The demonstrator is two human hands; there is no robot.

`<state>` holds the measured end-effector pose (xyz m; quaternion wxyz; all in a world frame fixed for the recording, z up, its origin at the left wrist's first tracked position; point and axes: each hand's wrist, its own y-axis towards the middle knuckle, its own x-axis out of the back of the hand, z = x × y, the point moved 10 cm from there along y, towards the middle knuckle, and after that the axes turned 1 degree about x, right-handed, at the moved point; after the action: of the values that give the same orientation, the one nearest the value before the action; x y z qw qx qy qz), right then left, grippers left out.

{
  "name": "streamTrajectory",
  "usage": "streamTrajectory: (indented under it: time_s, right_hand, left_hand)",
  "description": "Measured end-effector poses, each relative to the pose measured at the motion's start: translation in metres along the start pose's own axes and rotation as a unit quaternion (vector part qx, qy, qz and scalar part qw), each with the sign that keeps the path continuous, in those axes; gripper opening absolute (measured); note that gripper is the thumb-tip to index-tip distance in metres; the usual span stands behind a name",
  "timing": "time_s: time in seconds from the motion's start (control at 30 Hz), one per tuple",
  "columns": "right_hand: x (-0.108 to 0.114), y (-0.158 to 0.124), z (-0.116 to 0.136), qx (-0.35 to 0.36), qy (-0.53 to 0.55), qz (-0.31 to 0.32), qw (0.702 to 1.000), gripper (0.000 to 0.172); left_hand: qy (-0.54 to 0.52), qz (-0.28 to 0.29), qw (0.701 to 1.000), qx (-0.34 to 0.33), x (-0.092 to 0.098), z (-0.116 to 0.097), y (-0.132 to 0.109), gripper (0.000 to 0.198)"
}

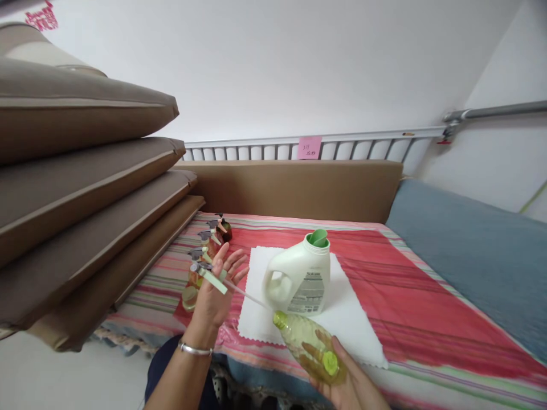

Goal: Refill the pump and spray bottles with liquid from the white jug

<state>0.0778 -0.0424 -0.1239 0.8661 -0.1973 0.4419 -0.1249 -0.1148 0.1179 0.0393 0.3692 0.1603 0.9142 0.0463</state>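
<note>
bottle (297, 333) sits gripped in your right hand (347, 377), above the white cloth's (356, 327) near edge; your left hand (220, 293) is unclenched, fingers spread, spray nozzle (210, 278) across its palm, tube reaching toward the bottle's neck.

Gripping a tilted yellow-green bottle (299, 336) in the right hand (342, 373); bearing a trigger sprayer (212, 278) across the spread left hand (219, 293), tube (250, 296) angled toward the bottle's neck (280, 319). Seen just beyond: an upright white jug (315, 265) on a white cloth (354, 330); at left, bottles (226, 232) near stacked cushions (85, 171).
</note>
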Motion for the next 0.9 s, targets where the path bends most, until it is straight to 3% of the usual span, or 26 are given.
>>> streamTrajectory:
  time_s: [0.23, 0.63, 0.9]
  right_hand:
    - [-0.004, 0.001, 0.0, 0.011, -0.016, 0.002, 1.0, 0.078]
    - [-0.078, -0.02, 0.003, 0.059, -0.019, 0.042, 0.997, 0.055]
    - [-0.086, -0.018, 0.002, 0.08, -0.027, 0.057, 0.995, 0.062]
  left_hand:
    - [0.0, -0.006, 1.0, 0.01, -0.014, 0.006, -0.008, 0.05]
    - [-0.016, 0.027, 0.999, 0.042, -0.044, 0.039, -0.039, 0.049]
    - [-0.037, 0.027, 0.997, 0.059, -0.045, 0.035, -0.047, 0.04]
